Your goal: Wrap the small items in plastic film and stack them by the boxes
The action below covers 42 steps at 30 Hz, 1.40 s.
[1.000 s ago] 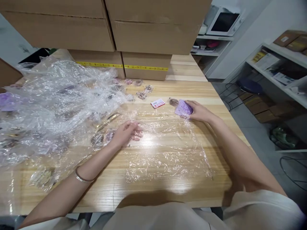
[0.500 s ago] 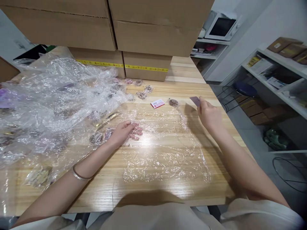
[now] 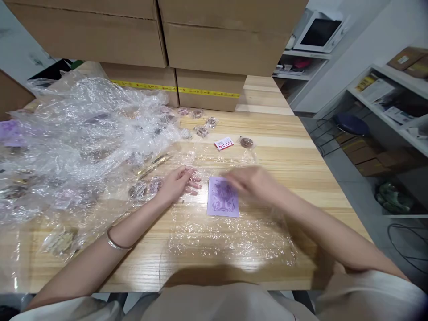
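On my far left a pale, lumpy piece in clear wrap sits near the big crumpled heap of clear plastic film. A dark round piece in clear wrap and a shiny gold strip lie just left of my left hand. That hand rests by the left side of a thin, wrinkled sheet of clear film, which is spread on the light wooden surface; its fingers are parted and loosely bent. The flat purple card with a printed pattern is over this sheet, printed face towards me. Beyond it are a small red-and-white packet and, further right, a brown round piece in clear wrap. My right hand is at the card's upper right; its fingers are blurred, so I can't tell whether they grip the card or are parted from it. I judge the step in hand to be positioning the card over the sheet. The next move calls for a light touch, since film this thin could drag or wrinkle.
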### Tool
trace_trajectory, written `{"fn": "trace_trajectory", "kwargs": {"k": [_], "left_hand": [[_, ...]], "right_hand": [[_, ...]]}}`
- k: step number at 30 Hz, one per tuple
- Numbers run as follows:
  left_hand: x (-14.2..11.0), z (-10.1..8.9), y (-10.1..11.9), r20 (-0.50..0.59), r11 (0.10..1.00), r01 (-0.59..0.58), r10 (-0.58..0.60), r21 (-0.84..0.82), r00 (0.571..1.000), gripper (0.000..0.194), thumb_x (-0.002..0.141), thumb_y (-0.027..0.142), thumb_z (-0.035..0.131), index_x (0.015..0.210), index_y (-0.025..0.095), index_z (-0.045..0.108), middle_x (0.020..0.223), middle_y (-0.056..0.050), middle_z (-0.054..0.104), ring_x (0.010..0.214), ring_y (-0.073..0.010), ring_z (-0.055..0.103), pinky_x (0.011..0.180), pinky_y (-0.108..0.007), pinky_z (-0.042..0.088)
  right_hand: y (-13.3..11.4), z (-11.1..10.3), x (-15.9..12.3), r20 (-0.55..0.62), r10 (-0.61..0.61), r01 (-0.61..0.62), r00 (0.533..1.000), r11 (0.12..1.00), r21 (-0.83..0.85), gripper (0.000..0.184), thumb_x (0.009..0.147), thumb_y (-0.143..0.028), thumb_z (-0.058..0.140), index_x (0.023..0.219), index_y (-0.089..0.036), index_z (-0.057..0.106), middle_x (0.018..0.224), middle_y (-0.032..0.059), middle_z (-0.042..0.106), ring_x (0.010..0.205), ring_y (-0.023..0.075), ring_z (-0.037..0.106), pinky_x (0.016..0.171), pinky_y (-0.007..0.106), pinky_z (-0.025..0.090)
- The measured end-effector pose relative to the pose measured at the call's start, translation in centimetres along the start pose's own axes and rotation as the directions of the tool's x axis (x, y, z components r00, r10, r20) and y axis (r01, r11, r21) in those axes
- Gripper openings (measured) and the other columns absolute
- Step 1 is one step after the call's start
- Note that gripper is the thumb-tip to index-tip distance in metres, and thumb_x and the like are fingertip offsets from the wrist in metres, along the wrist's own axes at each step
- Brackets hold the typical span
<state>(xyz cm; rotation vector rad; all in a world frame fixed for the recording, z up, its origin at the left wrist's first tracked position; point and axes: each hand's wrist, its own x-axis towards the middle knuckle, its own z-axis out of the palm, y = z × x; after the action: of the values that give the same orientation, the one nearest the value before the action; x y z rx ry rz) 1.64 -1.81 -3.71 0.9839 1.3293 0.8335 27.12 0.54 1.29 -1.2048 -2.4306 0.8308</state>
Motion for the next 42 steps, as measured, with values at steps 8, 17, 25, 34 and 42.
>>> {"fn": "trace_trajectory", "kwargs": {"k": [8, 17, 25, 34, 42], "left_hand": [[-0.6, -0.2, 0.5, 0.042, 1.0, -0.001, 0.0, 0.029, 0.999, 0.026, 0.092, 0.038, 0.059, 0.107, 0.017, 0.057, 0.095, -0.01, 0.073, 0.081, -0.0219, 0.074, 0.067, -0.033, 0.06], [-2.4, -4.5, 3.2, 0.273, 0.863, 0.071, -0.235, 0.5, 0.933, 0.053, 0.087, 0.068, 0.054, 0.076, 0.016, 0.061, 0.074, -0.008, 0.071, 0.065, -0.0185, 0.069, 0.059, -0.029, 0.055], [-2.3, -4.6, 2.8, 0.399, 0.874, 0.055, -0.275, 0.482, 0.875, 0.043, 0.085, 0.057, 0.064, 0.095, 0.016, 0.056, 0.081, -0.007, 0.074, 0.068, -0.0189, 0.071, 0.058, -0.028, 0.055], [-4.0, -2.7, 5.3, 0.353, 0.982, 0.089, -0.143, 0.166, 0.925, 0.066, 0.085, 0.038, 0.071, 0.142, 0.017, 0.046, 0.059, 0.005, 0.061, 0.046, -0.0114, 0.06, 0.042, -0.021, 0.049], [-4.3, 6.5, 4.8, 0.547, 0.966, 0.196, -0.073, -0.17, 0.834, 0.089, 0.09, 0.029, 0.065, 0.158, 0.015, 0.01, 0.092, -0.008, 0.07, 0.07, -0.0177, 0.069, 0.064, -0.034, 0.058]], "right_hand": [[8.6, -3.2, 12.2, 0.076, -0.04, 0.068, 0.996, 0.912, -0.404, 0.054, 0.089, -0.027, 0.058, 0.141, -0.013, 0.052, 0.14, 0.0142, 0.058, 0.124, 0.029, 0.057, 0.1, 0.038, 0.044], [1.4, -2.5, 4.5, -0.376, -0.014, -0.169, 0.926, 0.877, -0.45, 0.06, 0.08, -0.037, 0.061, 0.132, -0.009, 0.051, 0.119, 0.02, 0.063, 0.1, 0.0344, 0.061, 0.08, 0.042, 0.045], [-2.1, 4.2, -2.4, -0.108, 0.243, -0.265, 0.964, 0.901, -0.343, 0.066, 0.091, -0.05, 0.049, 0.137, -0.003, 0.042, 0.093, 0.0188, 0.069, 0.073, 0.0301, 0.063, 0.059, 0.038, 0.045], [-0.2, 3.8, -7.1, -0.078, -0.199, 0.16, 0.977, 0.922, -0.351, 0.034, 0.101, -0.028, 0.041, 0.126, -0.012, 0.058, 0.112, 0.0166, 0.063, 0.091, 0.0252, 0.065, 0.08, 0.04, 0.056], [-0.6, 4.8, -8.1, -0.127, -0.111, 0.087, 0.986, 0.98, -0.18, 0.032, 0.097, -0.02, 0.048, 0.127, -0.013, 0.053, 0.117, 0.0171, 0.058, 0.088, 0.0229, 0.066, 0.072, 0.039, 0.06]]}}
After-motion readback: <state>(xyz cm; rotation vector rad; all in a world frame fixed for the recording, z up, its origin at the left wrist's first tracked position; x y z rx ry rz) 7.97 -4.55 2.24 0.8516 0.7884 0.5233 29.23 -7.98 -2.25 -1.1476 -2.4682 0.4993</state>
